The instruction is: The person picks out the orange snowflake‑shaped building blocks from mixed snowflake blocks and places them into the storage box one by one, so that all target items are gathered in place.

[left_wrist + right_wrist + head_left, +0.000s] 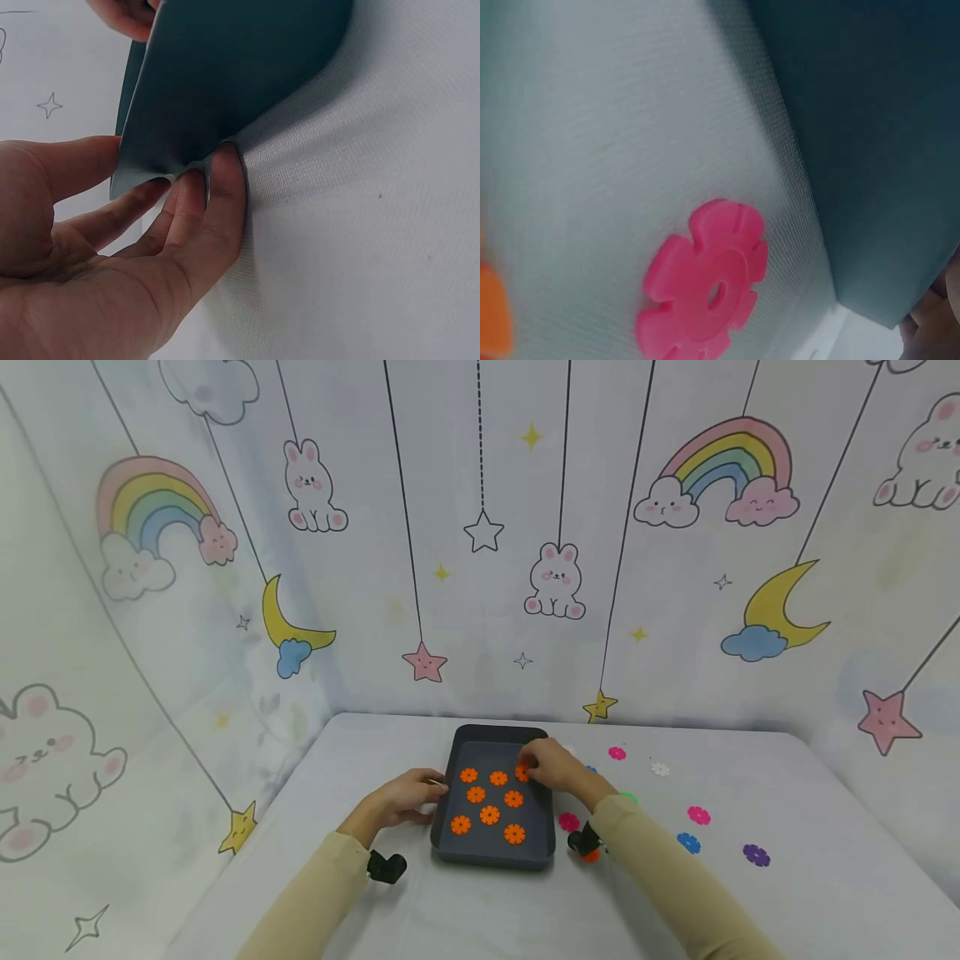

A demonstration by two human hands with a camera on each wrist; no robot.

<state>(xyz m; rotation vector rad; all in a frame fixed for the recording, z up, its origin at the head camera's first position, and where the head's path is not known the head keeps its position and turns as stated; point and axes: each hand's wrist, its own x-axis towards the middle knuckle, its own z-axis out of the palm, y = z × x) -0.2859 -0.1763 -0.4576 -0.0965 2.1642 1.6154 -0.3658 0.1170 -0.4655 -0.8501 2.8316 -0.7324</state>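
A dark grey rectangular tray (495, 857) stands on the white table, with several orange flower-shaped discs (490, 815) lying flat inside it. My left hand (401, 795) holds the tray's left side; in the left wrist view its thumb is at the rim and its fingers (225, 187) are against the outer wall. Over the tray's far right corner, my right hand (558, 767) pinches another orange flower-shaped disc (522, 773), partly covered by the fingers. The right wrist view shows the tray's outer wall (855, 165) and a pink flower-shaped disc (705, 285) beside it.
Right of the tray, loose flower-shaped discs lie scattered: pink (699, 815), blue (688, 842), purple (757, 855) and white (660, 769) among them. An orange one (592, 856) lies partly under my right wrist. A patterned cloth backdrop (480, 610) rises behind the table.
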